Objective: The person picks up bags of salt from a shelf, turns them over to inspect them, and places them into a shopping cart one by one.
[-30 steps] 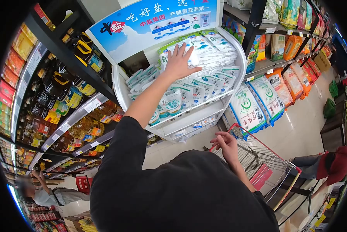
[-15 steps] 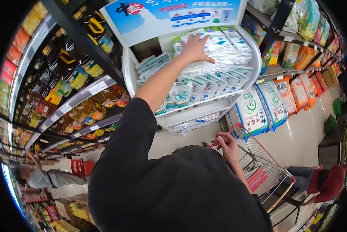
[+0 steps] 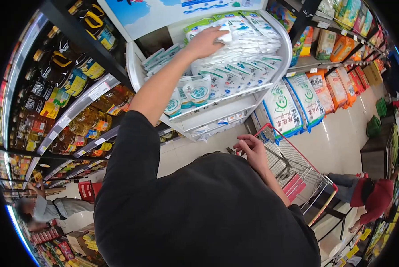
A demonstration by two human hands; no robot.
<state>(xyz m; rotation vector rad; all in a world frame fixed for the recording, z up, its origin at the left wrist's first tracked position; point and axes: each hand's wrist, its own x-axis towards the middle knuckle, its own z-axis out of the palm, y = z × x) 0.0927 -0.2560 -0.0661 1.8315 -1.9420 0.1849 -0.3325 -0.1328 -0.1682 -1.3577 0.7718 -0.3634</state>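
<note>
My left hand (image 3: 205, 43) reaches into a white display bin (image 3: 131, 66) heaped with salt packets. Its fingers are closed on a white salt packet (image 3: 225, 36) at the top of the pile. Below it, more salt packets (image 3: 235, 80) stand in a slanted row, with round-labelled white and teal pouches (image 3: 196, 90) at the front left corner. My right hand (image 3: 253, 150) hovers at the near left end of a shopping cart (image 3: 288, 155), its fingers loosely bent and apart, holding nothing visible.
Shelves of cooking oil bottles (image 3: 83, 122) line the left. Large rice sacks (image 3: 279, 107) stand on the floor right of the bin. One person in a red top (image 3: 373, 200) is beyond the cart; another in a light shirt (image 3: 43, 208) is at lower left.
My left hand was spread over the salt packets and has now closed on one. My right hand has shifted slightly up and left in view. The whole view has shifted somewhat.
</note>
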